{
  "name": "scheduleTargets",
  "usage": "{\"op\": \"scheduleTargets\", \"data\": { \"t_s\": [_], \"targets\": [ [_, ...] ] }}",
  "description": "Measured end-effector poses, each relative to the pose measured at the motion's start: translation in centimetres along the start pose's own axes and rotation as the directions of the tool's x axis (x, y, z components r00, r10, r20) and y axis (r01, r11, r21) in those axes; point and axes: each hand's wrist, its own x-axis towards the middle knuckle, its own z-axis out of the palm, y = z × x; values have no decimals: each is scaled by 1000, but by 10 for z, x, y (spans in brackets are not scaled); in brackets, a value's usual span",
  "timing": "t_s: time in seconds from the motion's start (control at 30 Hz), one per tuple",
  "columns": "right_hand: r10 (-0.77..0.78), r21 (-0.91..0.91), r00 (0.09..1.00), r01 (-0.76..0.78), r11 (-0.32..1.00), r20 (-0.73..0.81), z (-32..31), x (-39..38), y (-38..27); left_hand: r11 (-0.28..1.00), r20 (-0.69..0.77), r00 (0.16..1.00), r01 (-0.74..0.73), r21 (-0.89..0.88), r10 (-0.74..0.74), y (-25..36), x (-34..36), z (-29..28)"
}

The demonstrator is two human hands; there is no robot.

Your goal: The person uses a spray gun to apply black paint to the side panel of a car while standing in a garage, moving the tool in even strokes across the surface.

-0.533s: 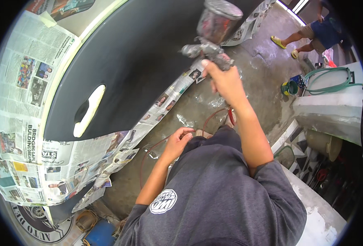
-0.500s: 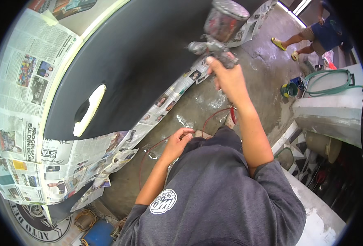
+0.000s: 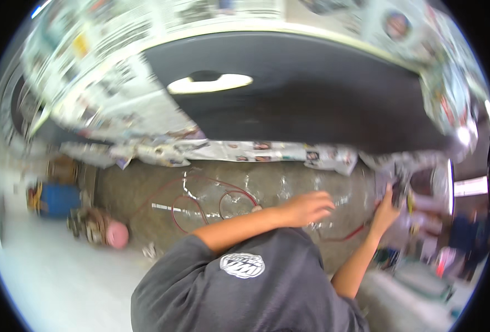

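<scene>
My right hand (image 3: 386,211) grips a spray gun (image 3: 401,185) at the right, out past the end of the dark car panel (image 3: 322,99). Its cup (image 3: 429,181) is blurred by motion. My left hand (image 3: 308,209) hovers over the floor in front of me, fingers loosely stretched, with nothing in it. Across the panel's upper left runs a door handle area (image 3: 223,84) covered in pale yellow material. Newspaper sheets (image 3: 123,102) taped around the panel mask its surroundings.
A red hose (image 3: 344,237) loops over the wet concrete floor (image 3: 278,182). At the left stand a blue container (image 3: 60,200) and a machine with a pink rounded end (image 3: 116,234). Another person in dark blue (image 3: 463,238) is at the right, near a green hose (image 3: 422,283).
My view has swung, so the panel now lies crosswise ahead. The spray gun has gone from over the panel's lower edge to beyond its right end. My left hand has come forward.
</scene>
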Motion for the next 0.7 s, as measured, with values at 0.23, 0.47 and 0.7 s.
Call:
{"op": "scheduleTargets", "data": {
  "t_s": [0.23,0.47,0.7],
  "targets": [
    [-257,139,726,220,965,638,-4,-42,89,912,-81,971,-181,368,225,60,55,40],
    [67,-61,128,-49,997,990,6,-72,98,894,-310,947,207,398,-81,26,-26,87],
    [78,-73,-180,32,997,981,19,-93,101,876,-511,839,380,298,-190,37,-81,113]
  ]
}}
